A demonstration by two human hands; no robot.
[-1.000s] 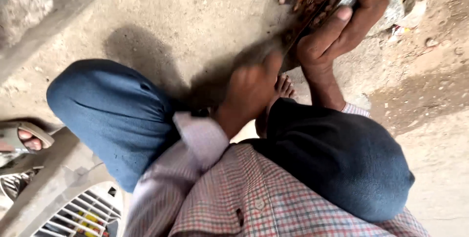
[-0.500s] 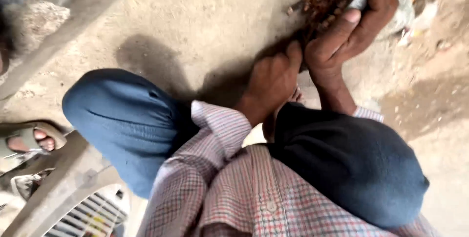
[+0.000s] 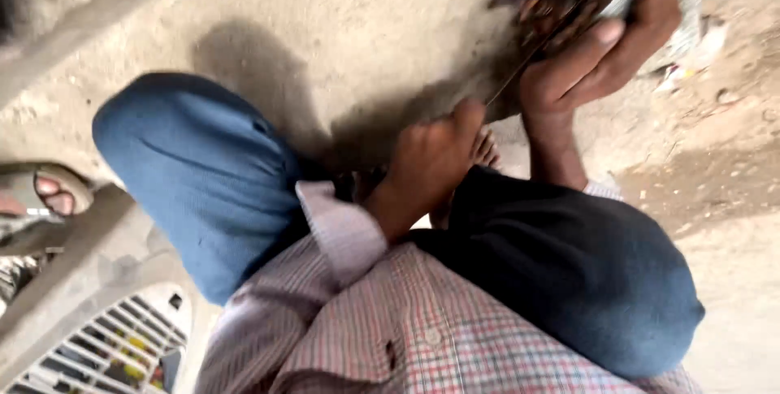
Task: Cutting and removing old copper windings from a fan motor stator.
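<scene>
A dusty concrete floor (image 3: pixel 341 45) fills most of the view, with scattered rubble and scraps (image 3: pixel 691 69) at the far right. Over it the person squats: the left knee (image 3: pixel 203 175) in lighter blue cloth rises at the left, the right knee (image 3: pixel 585 280) in darker blue at the near right, and a checked shirt (image 3: pixel 422 337) spreads between them at the near edge. At the near left stands a white slatted plastic piece (image 3: pixel 97 345), and a sandalled foot (image 3: pixel 49 195) of another person shows at the left edge.

The right hand (image 3: pixel 597 53) is at the far right, fingers curled around a blurred brown bundle (image 3: pixel 552 12) that lies on the floor at the far edge — a thin dark strip (image 3: pixel 528 69) runs from it toward the other hand. The left hand (image 3: pixel 431 158), sleeve cuff turned back, reaches forward between the knees, its fingertips at the strip's near end; whether it pinches the strip or only touches it I cannot tell. Bare toes (image 3: pixel 486 150) peek out just beside that hand.
</scene>
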